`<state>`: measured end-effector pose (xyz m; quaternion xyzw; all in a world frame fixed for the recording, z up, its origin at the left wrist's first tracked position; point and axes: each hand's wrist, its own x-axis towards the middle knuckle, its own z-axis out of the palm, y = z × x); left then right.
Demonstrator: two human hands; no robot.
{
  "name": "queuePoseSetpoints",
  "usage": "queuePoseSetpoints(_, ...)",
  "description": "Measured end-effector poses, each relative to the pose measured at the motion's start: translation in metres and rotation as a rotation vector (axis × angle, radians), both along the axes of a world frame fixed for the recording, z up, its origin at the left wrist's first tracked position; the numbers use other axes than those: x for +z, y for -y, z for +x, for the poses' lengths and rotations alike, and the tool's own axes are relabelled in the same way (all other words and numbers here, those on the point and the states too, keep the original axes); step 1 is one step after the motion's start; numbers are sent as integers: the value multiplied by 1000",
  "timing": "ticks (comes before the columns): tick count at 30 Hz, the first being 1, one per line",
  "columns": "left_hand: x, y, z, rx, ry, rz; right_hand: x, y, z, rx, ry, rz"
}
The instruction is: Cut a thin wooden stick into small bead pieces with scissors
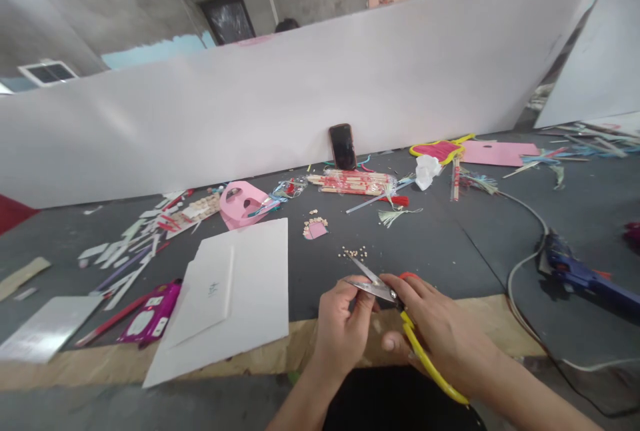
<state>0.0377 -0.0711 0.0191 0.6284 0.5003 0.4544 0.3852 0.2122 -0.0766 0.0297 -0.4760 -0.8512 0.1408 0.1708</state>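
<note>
My right hand grips a pair of scissors with yellow handles, and the blades are spread apart. Close beside the lower blade, my left hand is closed in a pinch between thumb and fingers. What it pinches is too small or hidden to make out. Just beyond the blade tips lie several small beige bits scattered on the dark table. Farther back sits a small pink piece with similar beige bits along its edge.
White sheets and a purple case lie to the left, near a pink mask-like cutout. A phone leans on the white partition behind wrapped sticks. At right rests a blue glue gun with its cord.
</note>
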Motion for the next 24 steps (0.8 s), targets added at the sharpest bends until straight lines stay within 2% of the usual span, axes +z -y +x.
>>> queuePoseSetpoints(9,7,2,1,-30,14,5,7,-1,2,25,16,31)
queuePoseSetpoints(18,-2,5,2,-37,-11,19,9,0,6,78,26,-35)
queuePoseSetpoints(24,-1,9,1,-41,-91,57,3,2,10,94,25,20)
